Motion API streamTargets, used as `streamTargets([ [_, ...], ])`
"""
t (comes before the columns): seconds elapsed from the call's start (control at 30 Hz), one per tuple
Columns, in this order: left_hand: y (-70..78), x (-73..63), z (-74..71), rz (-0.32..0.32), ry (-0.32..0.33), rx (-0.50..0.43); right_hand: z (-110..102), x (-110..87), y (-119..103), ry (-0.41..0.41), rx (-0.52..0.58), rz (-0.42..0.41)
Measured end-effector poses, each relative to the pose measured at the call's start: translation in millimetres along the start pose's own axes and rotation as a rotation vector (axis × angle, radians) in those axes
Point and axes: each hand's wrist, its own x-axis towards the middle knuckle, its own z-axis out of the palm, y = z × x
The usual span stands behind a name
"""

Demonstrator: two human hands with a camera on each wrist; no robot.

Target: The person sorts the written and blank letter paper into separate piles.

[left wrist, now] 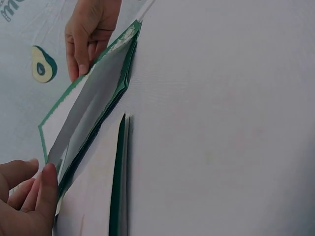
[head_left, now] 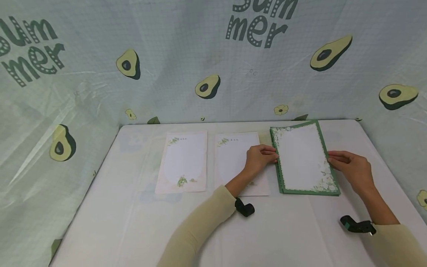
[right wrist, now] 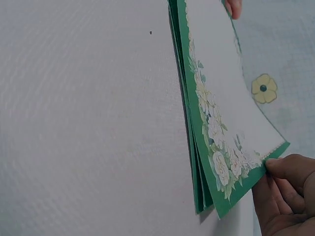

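At the right of the table lies a small pile of green-bordered floral paper sheets (head_left: 304,159). My left hand (head_left: 261,159) pinches the top sheet's left edge between thumb and fingers. On the opposite edge, my right hand (head_left: 354,167) grips the same sheet, its thumb on top in the right wrist view. White flowers (right wrist: 221,162) decorate one corner of this sheet. It bows upward between the hands, and further green-edged layers (right wrist: 196,182) show beneath it. Below my left forearm is a pale pink sheet (head_left: 233,159) with a leaf print, partly covered by that arm.
Another pale pink sheet (head_left: 183,163) lies farther left. Green shows under the edge of a pink pile (left wrist: 91,206) in the left wrist view. A white cloth covers the table (head_left: 133,222); an avocado-print sheet (head_left: 166,55) hangs behind and at both sides.
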Motion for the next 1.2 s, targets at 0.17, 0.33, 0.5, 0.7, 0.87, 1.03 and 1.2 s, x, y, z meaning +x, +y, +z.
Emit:
streamTargets([
  [0.17,2.1,-1.4,-1.2,-0.013,0.013,0.017,3,-0.8,0,-0.020,-0.013,0.034],
  [0.33,3.7,-3.7,-9.3,0.004,-0.006,0.013,3,-0.2,-3,-0.053,-0.006,0.028],
  [0.5,10.3,-7.4,-30.7,0.005,-0.038,-0.048,0,-1.4,-7,-0.070,-0.010,0.045],
  [0.7,25.6,-15.5,-54.0,-0.027,-0.074,-0.005,-2,-4.5,-11,-0.064,-0.054,0.026],
  [0.87,25.8,-19.4,-49.2,-0.113,-0.212,0.169,1,-5.7,-14,-0.046,-0.177,0.020],
  [1.03,21.9,-25.7,-31.6,-0.133,-0.310,0.341,5,-3.7,-16,-0.076,-0.175,0.032],
  [1.2,21.4,-26.2,-20.6,-0.131,-0.295,0.365,7,0.0,-18,-0.113,-0.188,0.030],
])
